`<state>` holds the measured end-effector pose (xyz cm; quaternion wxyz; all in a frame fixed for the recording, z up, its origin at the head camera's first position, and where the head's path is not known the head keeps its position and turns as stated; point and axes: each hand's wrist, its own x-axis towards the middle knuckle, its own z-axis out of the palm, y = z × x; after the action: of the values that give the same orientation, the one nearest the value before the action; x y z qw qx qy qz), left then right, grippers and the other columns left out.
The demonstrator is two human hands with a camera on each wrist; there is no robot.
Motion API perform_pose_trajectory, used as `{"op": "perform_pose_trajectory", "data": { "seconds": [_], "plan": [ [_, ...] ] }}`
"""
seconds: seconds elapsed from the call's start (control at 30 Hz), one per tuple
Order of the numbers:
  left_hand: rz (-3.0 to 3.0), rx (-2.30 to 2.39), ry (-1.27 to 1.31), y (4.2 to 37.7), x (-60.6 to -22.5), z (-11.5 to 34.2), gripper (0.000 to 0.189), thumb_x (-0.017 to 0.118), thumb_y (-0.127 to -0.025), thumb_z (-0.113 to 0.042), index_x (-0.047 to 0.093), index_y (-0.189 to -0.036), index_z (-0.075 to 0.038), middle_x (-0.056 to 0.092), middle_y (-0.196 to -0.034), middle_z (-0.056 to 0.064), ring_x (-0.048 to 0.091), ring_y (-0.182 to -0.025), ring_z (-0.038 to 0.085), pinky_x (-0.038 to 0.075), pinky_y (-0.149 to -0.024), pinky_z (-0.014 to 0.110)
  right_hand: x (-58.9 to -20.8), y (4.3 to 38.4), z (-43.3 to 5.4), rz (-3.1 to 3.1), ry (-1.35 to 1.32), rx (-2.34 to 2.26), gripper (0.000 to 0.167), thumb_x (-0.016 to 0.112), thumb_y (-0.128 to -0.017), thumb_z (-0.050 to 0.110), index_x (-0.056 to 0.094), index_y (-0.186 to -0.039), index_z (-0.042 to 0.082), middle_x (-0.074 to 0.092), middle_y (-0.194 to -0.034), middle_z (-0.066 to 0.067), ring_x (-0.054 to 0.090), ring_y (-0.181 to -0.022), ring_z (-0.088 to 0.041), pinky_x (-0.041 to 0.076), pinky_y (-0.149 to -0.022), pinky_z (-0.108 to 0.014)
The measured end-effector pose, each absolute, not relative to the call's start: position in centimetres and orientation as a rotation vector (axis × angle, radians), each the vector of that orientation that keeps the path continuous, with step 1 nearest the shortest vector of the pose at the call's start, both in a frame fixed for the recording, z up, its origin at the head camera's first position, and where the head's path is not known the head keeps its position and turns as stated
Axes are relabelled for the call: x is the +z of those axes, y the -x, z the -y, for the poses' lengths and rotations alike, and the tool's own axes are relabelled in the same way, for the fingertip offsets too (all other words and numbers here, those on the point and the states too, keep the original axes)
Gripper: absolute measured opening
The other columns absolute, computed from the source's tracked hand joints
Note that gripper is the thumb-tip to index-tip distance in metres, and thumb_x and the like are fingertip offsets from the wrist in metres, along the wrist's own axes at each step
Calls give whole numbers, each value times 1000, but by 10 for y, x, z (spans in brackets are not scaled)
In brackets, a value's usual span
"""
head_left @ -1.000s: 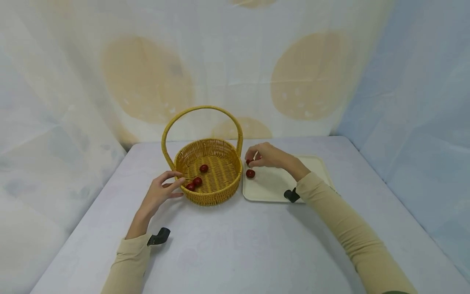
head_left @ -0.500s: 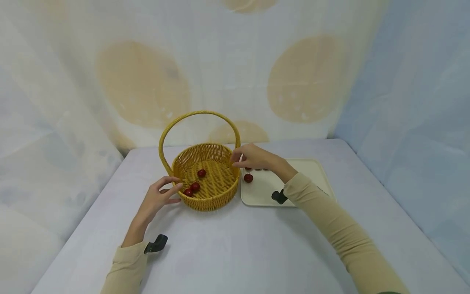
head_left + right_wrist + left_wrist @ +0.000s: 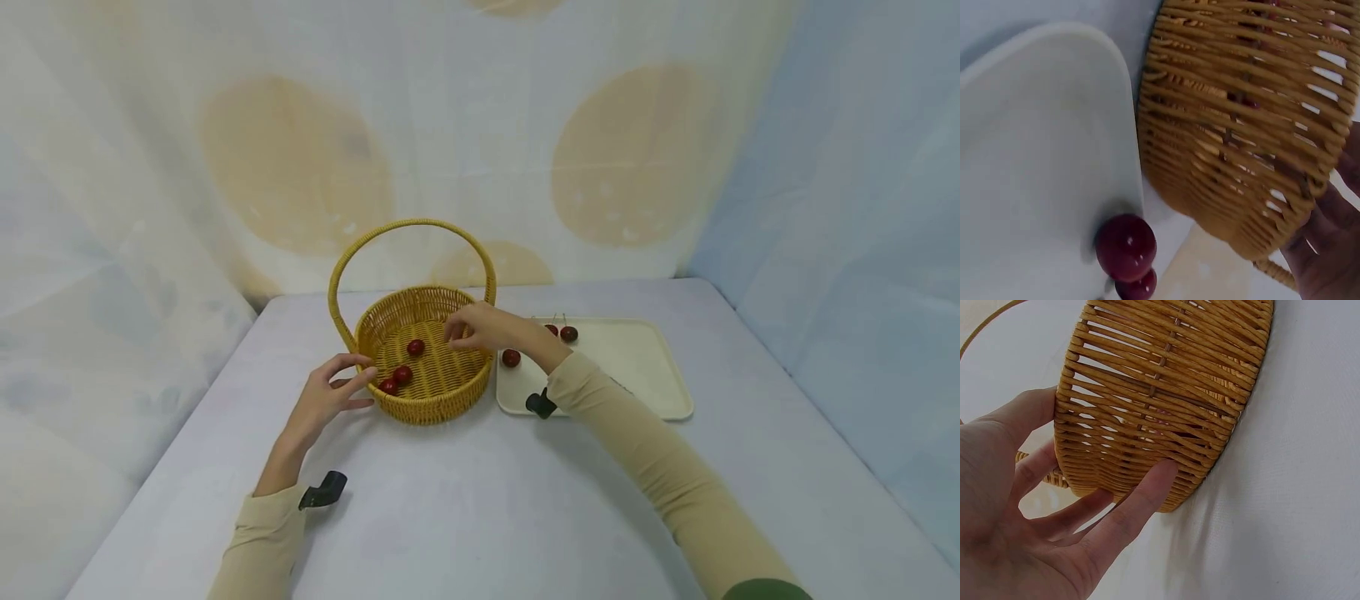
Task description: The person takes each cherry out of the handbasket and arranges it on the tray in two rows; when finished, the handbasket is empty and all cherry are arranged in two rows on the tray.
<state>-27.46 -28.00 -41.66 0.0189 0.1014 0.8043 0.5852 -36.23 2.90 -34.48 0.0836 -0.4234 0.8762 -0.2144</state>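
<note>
A round yellow wicker basket [image 3: 423, 408] with a tall hoop handle stands on the table; several red cherries are in view, including one [image 3: 416, 347] among three inside it. My left hand [image 3: 318, 404] rests its spread fingers against the basket's left side; the left wrist view has the fingers [image 3: 1135, 509] along the outer wall near the rim. Over the basket's right half hangs my right hand [image 3: 480, 327], fingertips inside the rim and drawn together in a pinch on a cherry that the fingers hide. The right wrist view shows this hand [image 3: 1329, 244] behind the wicker wall.
Right beside the basket lies a cream tray [image 3: 637, 367]. Near its left end sit a dark red cherry [image 3: 512, 358] and stemmed cherries [image 3: 569, 334] at the back edge, partly behind the right forearm. Patterned cloth [image 3: 465, 125] hangs behind the table.
My right hand has moved left from the tray's left end, across the rim, to above the basket. My left hand keeps its place at the basket. The head view shifts slightly.
</note>
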Motion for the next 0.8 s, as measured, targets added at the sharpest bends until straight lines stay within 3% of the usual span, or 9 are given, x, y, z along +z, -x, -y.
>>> {"op": "perform_pose_trajectory", "data": {
  "seconds": [0.23,0.47,0.8],
  "plan": [
    [-2495,1815,-316,274,-417,280,49,65,-95,-36,52,-132,-6,44,-143,17,56,-125,40,60,-86,52,-361,366,-7,-2579,1323,-596,27,63,-97,23,67,-119,8,72,-106,-4,66,-99,-16,57,-84,-26],
    [-2491,1820,-313,275,-417,281,50,65,-94,-36,52,-132,-6,43,-143,17,55,-126,42,60,-86,53,-371,361,20,-2522,1296,-589,33,63,-97,20,63,-127,6,69,-117,-7,64,-107,-17,55,-93,-27],
    [-2476,1828,-320,276,-418,282,49,65,-95,-35,52,-131,-6,42,-143,18,54,-126,43,59,-87,54,-379,360,38,-2510,1327,-517,35,66,-95,21,62,-130,14,67,-122,-2,64,-112,-18,55,-95,-29]
  ]
}}
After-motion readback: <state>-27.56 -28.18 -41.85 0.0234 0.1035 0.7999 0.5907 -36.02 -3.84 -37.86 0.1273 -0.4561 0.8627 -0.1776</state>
